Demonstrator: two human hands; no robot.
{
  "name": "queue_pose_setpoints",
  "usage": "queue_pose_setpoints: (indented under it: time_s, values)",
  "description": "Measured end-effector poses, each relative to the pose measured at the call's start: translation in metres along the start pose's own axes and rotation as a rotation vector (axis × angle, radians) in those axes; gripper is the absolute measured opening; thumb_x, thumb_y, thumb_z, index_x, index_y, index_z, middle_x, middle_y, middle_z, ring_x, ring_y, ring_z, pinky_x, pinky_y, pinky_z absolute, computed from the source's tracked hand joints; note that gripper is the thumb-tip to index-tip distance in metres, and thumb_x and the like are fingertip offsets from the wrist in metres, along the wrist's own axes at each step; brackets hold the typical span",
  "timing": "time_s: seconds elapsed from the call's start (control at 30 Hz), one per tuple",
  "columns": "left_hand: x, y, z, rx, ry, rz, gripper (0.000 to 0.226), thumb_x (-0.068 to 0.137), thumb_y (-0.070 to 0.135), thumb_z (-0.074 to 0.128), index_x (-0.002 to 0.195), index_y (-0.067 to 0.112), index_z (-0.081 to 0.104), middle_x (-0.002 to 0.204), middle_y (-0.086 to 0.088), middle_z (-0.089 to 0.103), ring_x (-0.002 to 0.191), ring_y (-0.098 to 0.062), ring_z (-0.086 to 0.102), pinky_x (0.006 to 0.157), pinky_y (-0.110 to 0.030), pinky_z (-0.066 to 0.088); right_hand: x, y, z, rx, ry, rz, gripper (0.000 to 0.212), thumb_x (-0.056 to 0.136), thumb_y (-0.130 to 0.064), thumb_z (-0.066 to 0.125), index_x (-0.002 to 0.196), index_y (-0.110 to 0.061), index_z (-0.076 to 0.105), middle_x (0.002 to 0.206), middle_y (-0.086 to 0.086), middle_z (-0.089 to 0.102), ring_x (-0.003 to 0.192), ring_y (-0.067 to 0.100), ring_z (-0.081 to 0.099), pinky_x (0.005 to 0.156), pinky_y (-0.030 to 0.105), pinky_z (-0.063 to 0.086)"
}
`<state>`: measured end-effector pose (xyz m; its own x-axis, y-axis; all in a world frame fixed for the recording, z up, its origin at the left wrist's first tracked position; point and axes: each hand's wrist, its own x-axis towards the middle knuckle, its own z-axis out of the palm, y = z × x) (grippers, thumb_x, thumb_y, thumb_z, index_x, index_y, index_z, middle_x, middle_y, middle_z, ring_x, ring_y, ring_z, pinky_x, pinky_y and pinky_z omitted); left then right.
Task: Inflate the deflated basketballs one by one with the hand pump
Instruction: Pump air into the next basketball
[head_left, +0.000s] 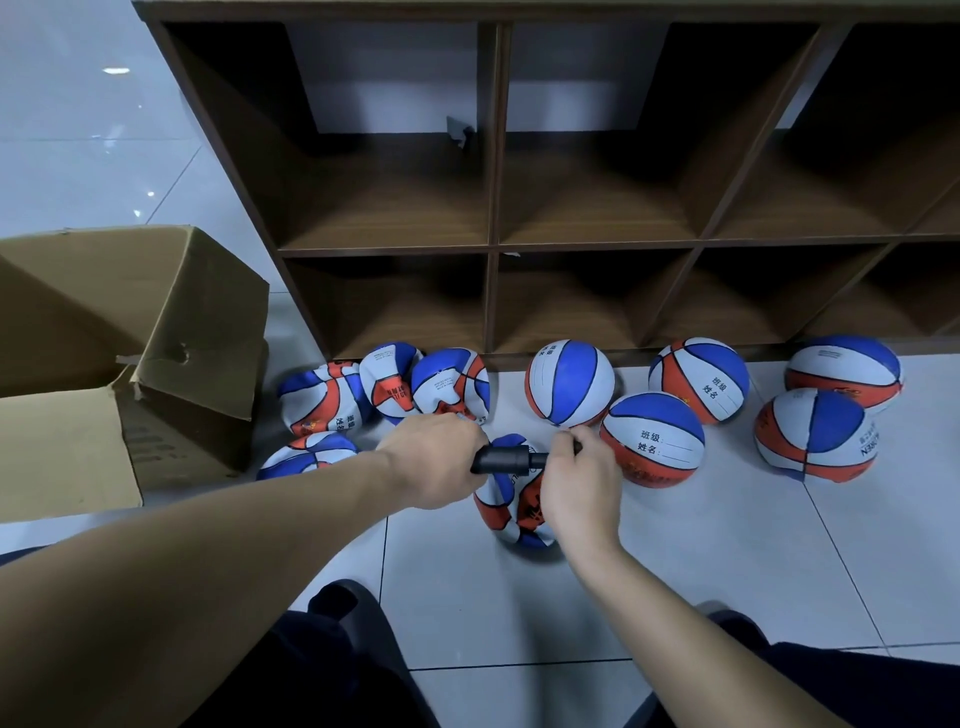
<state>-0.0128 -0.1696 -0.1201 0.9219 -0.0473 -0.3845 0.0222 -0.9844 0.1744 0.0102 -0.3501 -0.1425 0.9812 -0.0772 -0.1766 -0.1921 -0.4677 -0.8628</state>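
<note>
Showing, left to right: things on a tiled floor (727, 571) in front of a wooden shelf unit.
Cardboard box (119, 358): open, flaps spread, at the left edge of the floor, beside the shelf unit's left end.
Deflated basketballs (384, 387): a cluster of crumpled red, white and blue balls against the foot of the shelf unit, just right of the box; one more lies nearer the person, partly hidden behind the left forearm.
Left hand (441, 462): fingers curled round the left end of the hand pump, gripping it.
Hand pump (511, 460): black cylinder held level between both hands, directly above the ball being worked on.
Basketball under the pump (511, 506): wrinkled and only partly filled, resting on the floor in the middle, its upper part hidden by the pump and hands.
Right hand (584, 475): closed round the pump's right end, fingertips hidden from view.
Inflated basketballs (652, 439): five round balls on the floor to the right, three near the foot of the shelf unit and two nearer the person; the nearest lies just beside the right hand.
Shelf unit (493, 244): dark wood, open square compartments in two rows along the far edge of the floor.
</note>
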Motion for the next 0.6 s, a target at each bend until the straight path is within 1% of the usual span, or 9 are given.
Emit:
queue_pose_setpoints:
  time_s: [0.07, 0.13, 0.2, 0.33, 0.4, 0.43, 0.5, 0.53, 0.6]
  values:
    - [0.0, 0.003, 0.001, -0.001, 0.006, 0.008, 0.014, 0.097, 0.036, 0.059, 0.086, 0.028, 0.065, 0.074, 0.004, 0.064, 0.07, -0.019, 0.063, 0.065, -0.038, 0.057, -0.005, -0.001, 0.004, -0.008, -0.052, 0.007, 0.029, 0.107, -0.024, 0.048, 0.083, -0.015, 0.06, 0.077, 0.001, 0.061, 0.075, 0.022, 0.059, 0.066, 0.039, 0.047]
    - [0.0, 0.006, 0.003, 0.011, 0.017, 0.022, 0.014, 0.097, 0.038, 0.06, 0.088, 0.029, 0.066, 0.075, 0.004, 0.064, 0.071, -0.019, 0.063, 0.067, -0.039, 0.057, -0.006, -0.002, 0.006, -0.001, -0.067, 0.003, 0.03, 0.107, -0.026, 0.048, 0.083, -0.014, 0.061, 0.076, 0.002, 0.061, 0.076, 0.025, 0.059, 0.069, 0.043, 0.05]
    - [0.002, 0.005, 0.004, 0.034, 0.03, 0.036, 0.014, 0.097, 0.038, 0.06, 0.088, 0.028, 0.065, 0.074, 0.005, 0.063, 0.07, -0.018, 0.062, 0.066, -0.038, 0.056, -0.005, 0.0, 0.008, 0.015, -0.08, 0.02, 0.029, 0.107, -0.026, 0.048, 0.083, -0.015, 0.062, 0.076, 0.001, 0.061, 0.076, 0.026, 0.059, 0.07, 0.043, 0.051]
    - [0.004, 0.001, 0.0, 0.081, 0.014, 0.054, 0.019, 0.1, 0.04, 0.059, 0.086, 0.028, 0.063, 0.074, 0.005, 0.063, 0.066, -0.015, 0.058, 0.06, -0.034, 0.05, 0.0, 0.006, 0.01, 0.039, -0.169, 0.065, 0.03, 0.106, -0.029, 0.047, 0.084, -0.016, 0.062, 0.075, 0.001, 0.059, 0.068, 0.022, 0.053, 0.064, 0.037, 0.046]
    - [0.004, -0.002, -0.001, 0.076, 0.004, 0.058, 0.02, 0.101, 0.042, 0.059, 0.085, 0.03, 0.06, 0.075, 0.006, 0.062, 0.066, -0.014, 0.057, 0.06, -0.033, 0.047, 0.004, 0.005, 0.007, 0.023, -0.237, 0.066, 0.03, 0.108, -0.029, 0.048, 0.089, -0.011, 0.063, 0.077, 0.003, 0.058, 0.068, 0.019, 0.05, 0.064, 0.034, 0.043]
    - [0.003, -0.005, -0.001, 0.065, 0.003, 0.057, 0.02, 0.101, 0.042, 0.059, 0.086, 0.03, 0.06, 0.075, 0.007, 0.062, 0.068, -0.014, 0.058, 0.062, -0.034, 0.05, 0.007, 0.004, 0.003, 0.017, -0.257, 0.065, 0.03, 0.109, -0.028, 0.049, 0.092, -0.008, 0.062, 0.076, 0.003, 0.055, 0.067, 0.017, 0.048, 0.063, 0.033, 0.041]
    - [0.003, -0.012, -0.002, 0.055, 0.01, 0.046, 0.018, 0.101, 0.043, 0.058, 0.089, 0.03, 0.063, 0.077, 0.007, 0.063, 0.072, -0.015, 0.062, 0.067, -0.037, 0.056, 0.019, 0.003, -0.008, 0.027, -0.255, 0.078, 0.028, 0.109, -0.025, 0.05, 0.091, -0.005, 0.059, 0.074, 0.001, 0.05, 0.065, 0.017, 0.044, 0.062, 0.034, 0.037]
    - [0.003, -0.017, -0.002, 0.057, 0.008, 0.034, 0.019, 0.102, 0.044, 0.058, 0.089, 0.031, 0.063, 0.077, 0.007, 0.064, 0.073, -0.015, 0.062, 0.068, -0.037, 0.056, 0.026, 0.004, -0.014, 0.037, -0.237, 0.096, 0.027, 0.108, -0.024, 0.051, 0.09, -0.006, 0.061, 0.073, 0.001, 0.05, 0.066, 0.018, 0.044, 0.063, 0.033, 0.036]
    - [0.004, -0.028, -0.004, 0.054, -0.008, 0.009, 0.021, 0.102, 0.044, 0.058, 0.085, 0.032, 0.06, 0.076, 0.007, 0.063, 0.072, -0.014, 0.062, 0.062, -0.033, 0.049, 0.041, 0.007, -0.028, 0.052, -0.192, 0.137, 0.027, 0.106, -0.026, 0.054, 0.088, -0.009, 0.065, 0.068, -0.001, 0.05, 0.065, 0.02, 0.044, 0.065, 0.035, 0.036]
